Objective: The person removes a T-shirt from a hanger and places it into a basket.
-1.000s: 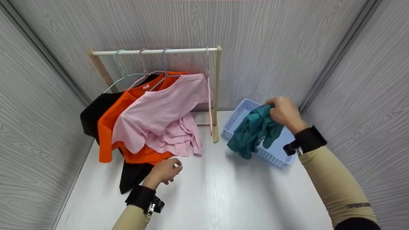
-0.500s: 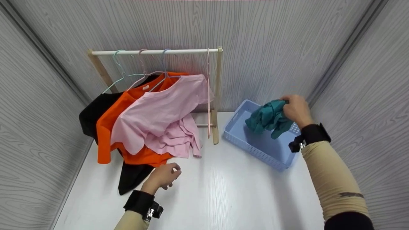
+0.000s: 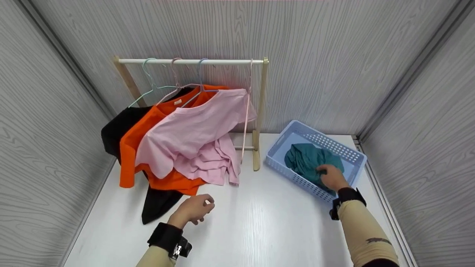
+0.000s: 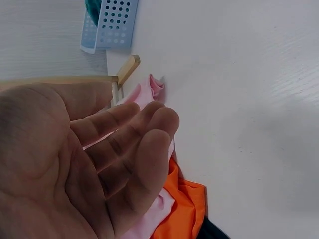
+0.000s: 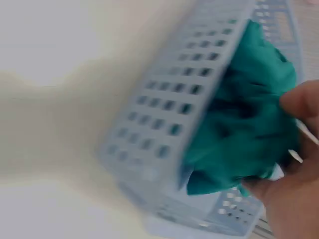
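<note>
A crumpled dark green garment (image 3: 310,159) lies inside the light blue plastic basket (image 3: 285,170) at the right. Over its near side is my right hand (image 3: 333,178), fingers bent and right at the fabric. In the right wrist view the thumb and fingers stand apart at the green cloth (image 5: 244,109), close by the basket's perforated wall (image 5: 164,99). My left hand (image 3: 195,208) hangs loosely curled over the white table, holding nothing. Its palm shows in the left wrist view. Nearest to it is the hem of an orange top (image 3: 178,183).
A small rack (image 3: 193,61) stands at the back left. Black (image 3: 120,126), orange and pink (image 3: 196,122) tops hang there on hangers. A bare pink hanger (image 3: 246,122) hangs near its right post. Grey wood-grain walls (image 3: 315,55) enclose the white table (image 3: 256,222).
My right hand has carried the green garment from the basket's near edge over and down into it, where the cloth now lies spread. The left hand stays almost still; the view has shifted slightly.
</note>
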`<state>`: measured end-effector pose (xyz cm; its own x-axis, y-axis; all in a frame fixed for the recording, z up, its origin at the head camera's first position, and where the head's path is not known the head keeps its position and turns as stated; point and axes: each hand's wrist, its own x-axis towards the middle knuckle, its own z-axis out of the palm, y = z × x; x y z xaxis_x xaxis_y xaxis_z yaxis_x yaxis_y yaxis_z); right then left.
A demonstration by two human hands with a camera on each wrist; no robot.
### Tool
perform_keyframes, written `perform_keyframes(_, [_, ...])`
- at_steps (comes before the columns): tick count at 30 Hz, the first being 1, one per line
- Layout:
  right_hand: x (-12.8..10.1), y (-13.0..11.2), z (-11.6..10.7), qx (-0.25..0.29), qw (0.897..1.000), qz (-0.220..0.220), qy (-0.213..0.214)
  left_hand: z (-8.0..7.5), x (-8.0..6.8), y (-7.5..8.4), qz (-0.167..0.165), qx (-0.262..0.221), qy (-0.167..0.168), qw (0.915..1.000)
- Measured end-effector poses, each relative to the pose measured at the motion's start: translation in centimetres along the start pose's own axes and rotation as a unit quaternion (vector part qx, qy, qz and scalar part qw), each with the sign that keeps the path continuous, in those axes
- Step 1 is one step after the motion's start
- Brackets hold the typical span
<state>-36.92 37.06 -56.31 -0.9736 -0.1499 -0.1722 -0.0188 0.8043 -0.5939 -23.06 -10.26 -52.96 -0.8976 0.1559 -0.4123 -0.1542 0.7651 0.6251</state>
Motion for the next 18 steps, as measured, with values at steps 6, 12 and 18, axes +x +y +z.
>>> perform_keyframes(6, [-2.1,0.1,0.5,-0.061,0.998,0.0,-0.022,-0.3,0.6,0.4,0.019,-0.001,0.006,0.9998])
perform_keyframes(12, [-3.4,-2.5,-0.5,-0.076,0.996,-0.014,-0.05,-1.2,0.9,1.6,0.026,-0.005,-0.001,0.9997])
perform_keyframes(18, [-4.5,-6.6,-0.3,-0.098,0.988,-0.075,-0.088,-2.9,1.0,3.0,0.056,0.033,0.025,0.9976])
